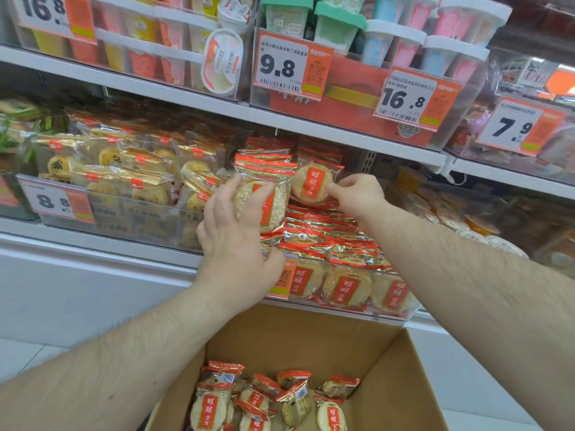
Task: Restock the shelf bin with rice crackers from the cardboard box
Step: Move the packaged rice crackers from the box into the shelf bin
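pastry packs (124, 169), dessert cups (401, 42), price tags (286, 68)

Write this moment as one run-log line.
left hand: holds cracker stack | right hand: pinches cracker pack | shelf bin: part-filled | cardboard box: packs remain

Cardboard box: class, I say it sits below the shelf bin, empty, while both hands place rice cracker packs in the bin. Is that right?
Not quite. The head view shows the cardboard box is not empty: several rice cracker packs still lie in it. The rest holds: it sits below the shelf bin, and the left hand and right hand each place a pack there.
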